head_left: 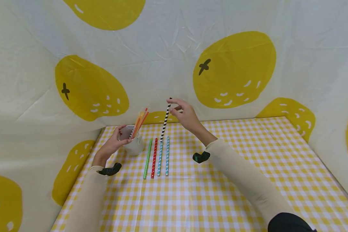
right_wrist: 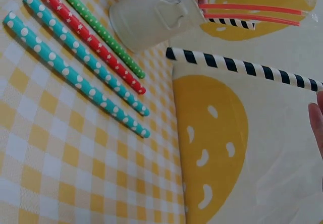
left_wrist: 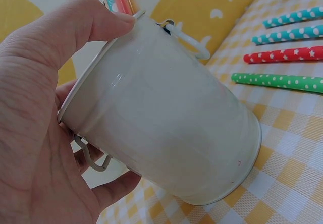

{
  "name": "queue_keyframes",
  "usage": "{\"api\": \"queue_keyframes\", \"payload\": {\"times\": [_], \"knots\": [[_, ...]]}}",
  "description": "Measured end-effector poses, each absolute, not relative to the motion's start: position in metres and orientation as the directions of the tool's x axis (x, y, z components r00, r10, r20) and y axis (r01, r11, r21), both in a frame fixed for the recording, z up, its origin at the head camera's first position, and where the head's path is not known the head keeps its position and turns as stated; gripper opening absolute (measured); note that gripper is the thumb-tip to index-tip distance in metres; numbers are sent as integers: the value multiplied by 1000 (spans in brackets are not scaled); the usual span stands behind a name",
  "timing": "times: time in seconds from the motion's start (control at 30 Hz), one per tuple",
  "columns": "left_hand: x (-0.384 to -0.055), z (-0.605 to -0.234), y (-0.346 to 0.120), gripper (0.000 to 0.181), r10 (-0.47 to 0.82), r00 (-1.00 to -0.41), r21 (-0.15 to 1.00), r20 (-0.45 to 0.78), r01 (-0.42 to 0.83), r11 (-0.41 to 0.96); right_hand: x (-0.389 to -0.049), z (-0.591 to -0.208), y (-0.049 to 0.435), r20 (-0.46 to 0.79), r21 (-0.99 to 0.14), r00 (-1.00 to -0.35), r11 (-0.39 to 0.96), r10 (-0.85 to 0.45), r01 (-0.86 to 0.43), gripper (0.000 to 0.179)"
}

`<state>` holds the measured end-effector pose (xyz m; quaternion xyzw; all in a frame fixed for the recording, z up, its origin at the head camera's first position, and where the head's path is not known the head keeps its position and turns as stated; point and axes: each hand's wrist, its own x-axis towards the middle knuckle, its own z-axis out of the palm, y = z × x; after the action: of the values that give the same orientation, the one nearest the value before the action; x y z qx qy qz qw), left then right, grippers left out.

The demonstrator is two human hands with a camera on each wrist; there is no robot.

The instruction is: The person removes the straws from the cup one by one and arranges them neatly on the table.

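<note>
My left hand (head_left: 113, 143) grips the rim of a white metal bucket (left_wrist: 166, 113), thumb on one side and fingers on the far side. Several straws in orange, yellow and red (head_left: 140, 122) lean inside it. Between the thumb and fingers of my right hand (head_left: 186, 115), a black-and-white striped straw (right_wrist: 242, 67) is pinched near its top and held above the table, slightly tilted. Below it lie a green dotted straw (head_left: 148, 159), a red straw with white stars (head_left: 154, 158) and two blue dotted straws (head_left: 167, 156), side by side. In the right wrist view only fingertips show.
A yellow-and-white checked cloth (head_left: 235, 180) covers the table. Behind it hangs a pale curtain (head_left: 162, 64) printed with large yellow fruits, close to the table's back and side edges. The bucket has small side handles (left_wrist: 189, 42).
</note>
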<state>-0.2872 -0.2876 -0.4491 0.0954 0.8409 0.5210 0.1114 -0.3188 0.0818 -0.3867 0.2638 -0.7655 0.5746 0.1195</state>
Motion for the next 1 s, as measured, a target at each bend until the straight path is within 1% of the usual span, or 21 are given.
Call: {"api": "queue_keyframes", "payload": {"times": [0.13,0.33,0.5,0.77,1.0], "knots": [[-287,-449,-289,90,282,-955,901,-89,43,432,-313,-388,85,479,-817,-836,211,-269,-536,38],[-285,-447,-288,90,285,-954,906,-96,35,422,-316,-403,90,451,-827,-852,234,-265,-511,38],[-284,-446,-288,89,288,-953,910,-94,35,413,-315,-412,92,390,-842,-883,285,-262,-457,39],[-285,-447,-288,90,287,-953,916,-94,31,401,-317,-430,92,270,-881,-928,323,-258,-346,36],[-286,-447,-287,91,285,-956,916,-76,46,398,-317,-443,92,166,-903,-937,335,-307,-269,37]]}}
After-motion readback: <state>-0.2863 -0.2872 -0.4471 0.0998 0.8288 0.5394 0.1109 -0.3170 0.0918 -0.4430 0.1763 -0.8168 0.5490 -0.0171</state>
